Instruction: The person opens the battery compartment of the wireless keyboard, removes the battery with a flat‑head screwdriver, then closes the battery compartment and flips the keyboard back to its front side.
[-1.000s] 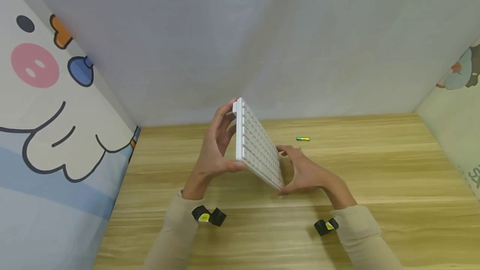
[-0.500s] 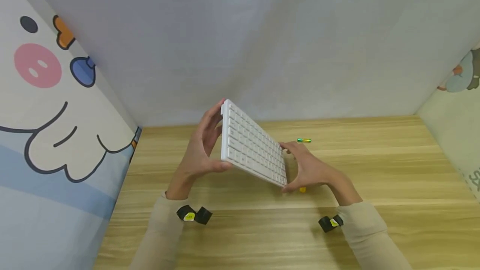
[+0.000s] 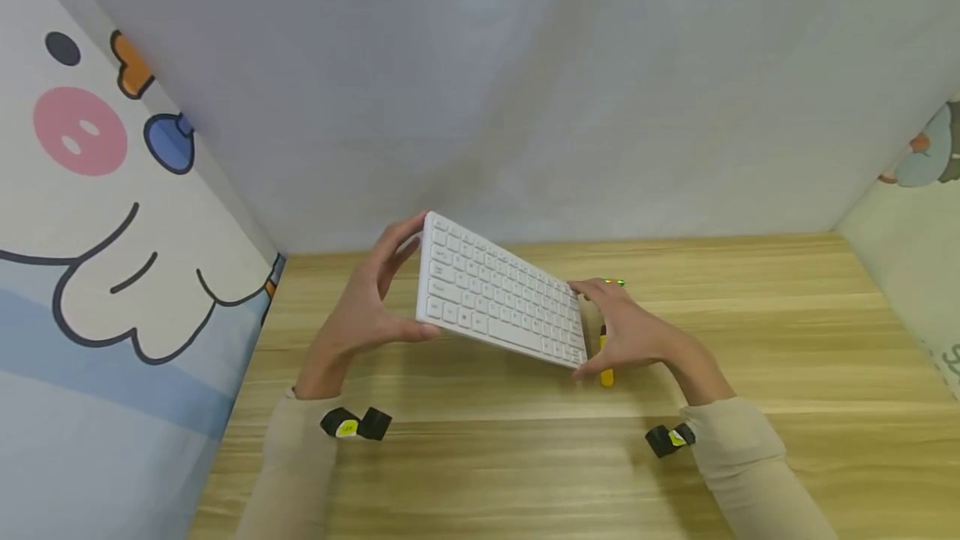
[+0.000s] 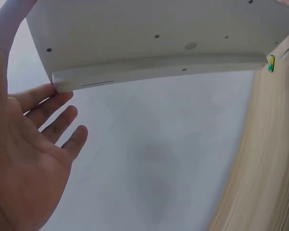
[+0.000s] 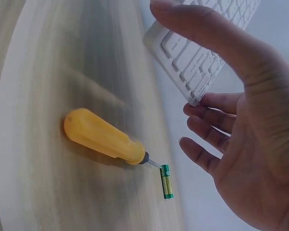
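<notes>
A white keyboard (image 3: 502,294) is held up over the wooden table, tilted, its keys facing the head camera. My left hand (image 3: 365,294) grips its left end, thumb at the lower corner and fingertips at the upper one. At the opposite end, my right hand (image 3: 626,330) pinches the short edge between thumb and fingers. The left wrist view shows the screwed underside (image 4: 135,33) with a raised bar along one edge. Below the right hand lies a screwdriver with a yellow handle (image 5: 103,137), partly covered by that hand in the head view. A green battery (image 5: 167,182) lies near its tip.
The wooden table (image 3: 480,473) reaches back to a pale grey wall (image 3: 525,90). A cartoon-printed panel (image 3: 90,232) stands at the left, and another printed panel (image 3: 922,273) closes the right side. Black wrist cameras (image 3: 356,423) sit on both sleeves.
The keyboard's left end has swung left and slightly down with my left hand, turning the keys more toward the head camera. My right hand shifted slightly right, and the screwdriver handle has come into view.
</notes>
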A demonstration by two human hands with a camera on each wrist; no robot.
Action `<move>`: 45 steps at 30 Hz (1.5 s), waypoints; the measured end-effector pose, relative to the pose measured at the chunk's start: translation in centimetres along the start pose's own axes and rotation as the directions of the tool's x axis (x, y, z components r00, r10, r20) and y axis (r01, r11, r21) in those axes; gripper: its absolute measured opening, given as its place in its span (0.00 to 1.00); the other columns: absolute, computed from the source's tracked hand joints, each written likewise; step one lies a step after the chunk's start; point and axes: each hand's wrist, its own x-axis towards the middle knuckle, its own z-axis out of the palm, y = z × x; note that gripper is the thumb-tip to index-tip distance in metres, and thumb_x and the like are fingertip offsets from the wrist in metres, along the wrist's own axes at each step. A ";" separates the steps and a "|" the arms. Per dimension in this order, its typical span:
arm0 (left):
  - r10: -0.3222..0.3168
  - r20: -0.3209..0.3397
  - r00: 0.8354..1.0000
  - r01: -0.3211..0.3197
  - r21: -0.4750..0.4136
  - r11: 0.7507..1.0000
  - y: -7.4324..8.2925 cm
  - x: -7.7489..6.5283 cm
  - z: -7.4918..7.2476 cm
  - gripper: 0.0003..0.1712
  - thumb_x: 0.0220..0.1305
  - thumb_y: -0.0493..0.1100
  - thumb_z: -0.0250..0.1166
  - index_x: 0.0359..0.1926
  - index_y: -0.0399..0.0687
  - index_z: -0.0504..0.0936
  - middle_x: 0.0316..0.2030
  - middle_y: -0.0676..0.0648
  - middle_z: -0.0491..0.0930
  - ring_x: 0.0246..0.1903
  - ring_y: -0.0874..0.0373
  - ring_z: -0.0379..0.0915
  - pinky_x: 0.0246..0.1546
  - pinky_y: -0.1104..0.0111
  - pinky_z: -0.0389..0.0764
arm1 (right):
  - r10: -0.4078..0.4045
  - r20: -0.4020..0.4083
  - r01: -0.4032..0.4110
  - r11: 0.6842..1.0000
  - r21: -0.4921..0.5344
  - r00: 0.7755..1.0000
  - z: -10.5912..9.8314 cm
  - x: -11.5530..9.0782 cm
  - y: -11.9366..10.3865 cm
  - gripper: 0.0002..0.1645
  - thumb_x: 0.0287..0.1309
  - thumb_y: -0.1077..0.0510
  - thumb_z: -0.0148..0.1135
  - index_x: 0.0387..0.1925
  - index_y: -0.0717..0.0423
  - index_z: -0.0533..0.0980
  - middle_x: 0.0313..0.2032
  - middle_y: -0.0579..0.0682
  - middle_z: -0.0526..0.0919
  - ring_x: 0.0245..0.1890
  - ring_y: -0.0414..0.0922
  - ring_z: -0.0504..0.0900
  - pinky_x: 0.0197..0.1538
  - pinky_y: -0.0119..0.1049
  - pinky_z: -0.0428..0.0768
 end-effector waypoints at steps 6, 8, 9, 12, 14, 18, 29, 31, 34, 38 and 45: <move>-0.075 0.020 0.997 0.072 0.093 0.993 -0.4 -0.9 -1.2 0.73 0.30 0.28 0.84 0.79 0.52 0.57 0.77 0.47 0.60 0.78 0.58 0.52 0.82 0.52 0.55 | 0.010 0.001 -0.010 0.999 -0.049 1.000 -0.8 0.1 0.0 0.80 0.26 0.37 0.87 0.78 0.60 0.54 0.73 0.58 0.64 0.71 0.59 0.63 0.74 0.65 0.67; -0.111 0.030 0.993 0.107 0.117 0.987 -0.6 -1.2 -1.7 0.72 0.32 0.29 0.84 0.79 0.55 0.57 0.77 0.49 0.60 0.78 0.59 0.52 0.81 0.49 0.55 | 0.018 0.000 -0.018 0.998 -0.053 1.000 -1.0 0.2 0.0 0.80 0.26 0.36 0.87 0.78 0.60 0.54 0.73 0.58 0.64 0.71 0.58 0.63 0.73 0.65 0.68; -0.133 0.036 0.990 0.127 0.133 0.983 -0.7 -1.4 -1.9 0.72 0.32 0.30 0.84 0.80 0.58 0.56 0.77 0.51 0.60 0.78 0.59 0.51 0.81 0.48 0.55 | 0.020 -0.001 -0.020 0.998 -0.056 1.000 -1.1 0.2 0.0 0.81 0.25 0.36 0.87 0.78 0.60 0.54 0.73 0.58 0.64 0.71 0.58 0.63 0.73 0.65 0.68; -0.193 0.060 0.979 0.179 0.183 0.967 -1.0 -1.8 -2.5 0.71 0.36 0.34 0.85 0.79 0.63 0.56 0.77 0.53 0.59 0.79 0.56 0.50 0.80 0.43 0.54 | 0.032 -0.003 -0.032 0.997 -0.068 0.999 -1.2 0.2 0.3 0.81 0.25 0.36 0.87 0.78 0.59 0.55 0.73 0.57 0.65 0.71 0.58 0.63 0.73 0.65 0.68; -0.227 0.075 0.971 0.206 0.220 0.954 -1.2 -2.0 -2.8 0.70 0.37 0.37 0.85 0.80 0.65 0.55 0.78 0.52 0.58 0.79 0.52 0.49 0.79 0.41 0.54 | 0.038 -0.005 -0.038 0.995 -0.090 0.999 -1.2 0.3 0.4 0.80 0.25 0.35 0.87 0.78 0.59 0.55 0.73 0.57 0.65 0.71 0.58 0.63 0.73 0.64 0.68; -0.301 0.090 0.949 0.267 0.271 0.925 -1.9 -2.5 -3.3 0.70 0.39 0.42 0.86 0.80 0.65 0.54 0.79 0.50 0.56 0.80 0.47 0.48 0.79 0.39 0.55 | 0.049 -0.007 -0.049 0.991 -0.125 0.999 -1.2 0.4 0.5 0.80 0.25 0.36 0.87 0.77 0.60 0.56 0.72 0.57 0.66 0.71 0.58 0.64 0.74 0.63 0.68; -0.500 0.100 0.860 0.443 0.337 0.830 -4.7 -4.3 -3.6 0.72 0.39 0.44 0.87 0.81 0.61 0.51 0.80 0.44 0.52 0.80 0.40 0.46 0.79 0.38 0.53 | 0.094 0.017 -0.087 0.967 -0.239 0.995 -1.0 1.1 0.5 0.80 0.26 0.32 0.84 0.77 0.62 0.57 0.72 0.60 0.67 0.70 0.59 0.66 0.75 0.61 0.67; -0.538 0.099 0.837 0.474 0.360 0.804 -5.4 -4.5 -3.6 0.72 0.39 0.46 0.87 0.81 0.61 0.51 0.81 0.43 0.50 0.81 0.38 0.42 0.79 0.36 0.50 | 0.095 0.017 -0.088 0.962 -0.258 0.995 -1.0 1.2 0.5 0.80 0.26 0.32 0.84 0.76 0.64 0.57 0.71 0.62 0.68 0.69 0.60 0.67 0.75 0.61 0.67; -0.581 0.097 0.808 0.502 0.403 0.765 -6.4 -4.7 -3.6 0.72 0.39 0.49 0.86 0.81 0.60 0.52 0.81 0.41 0.49 0.81 0.35 0.37 0.78 0.32 0.46 | 0.100 0.019 -0.090 0.954 -0.286 0.995 -0.9 1.2 0.3 0.79 0.26 0.32 0.83 0.76 0.66 0.58 0.70 0.64 0.69 0.69 0.62 0.67 0.75 0.62 0.67; -0.616 0.099 0.781 0.506 0.478 0.718 -7.7 -5.0 -3.5 0.73 0.39 0.55 0.86 0.81 0.55 0.51 0.81 0.38 0.49 0.81 0.33 0.35 0.78 0.32 0.43 | 0.103 0.019 -0.091 0.940 -0.329 0.994 -0.8 1.4 0.2 0.79 0.27 0.32 0.83 0.75 0.68 0.59 0.69 0.64 0.70 0.68 0.63 0.68 0.74 0.61 0.67; -0.627 0.100 0.773 0.483 0.548 0.683 -9.4 -5.6 -2.6 0.74 0.37 0.56 0.86 0.80 0.43 0.51 0.80 0.35 0.51 0.80 0.33 0.43 0.79 0.36 0.48 | 0.113 0.015 -0.099 0.922 -0.375 0.993 -0.4 1.8 0.2 0.78 0.27 0.31 0.84 0.74 0.68 0.60 0.69 0.64 0.71 0.68 0.62 0.69 0.75 0.60 0.68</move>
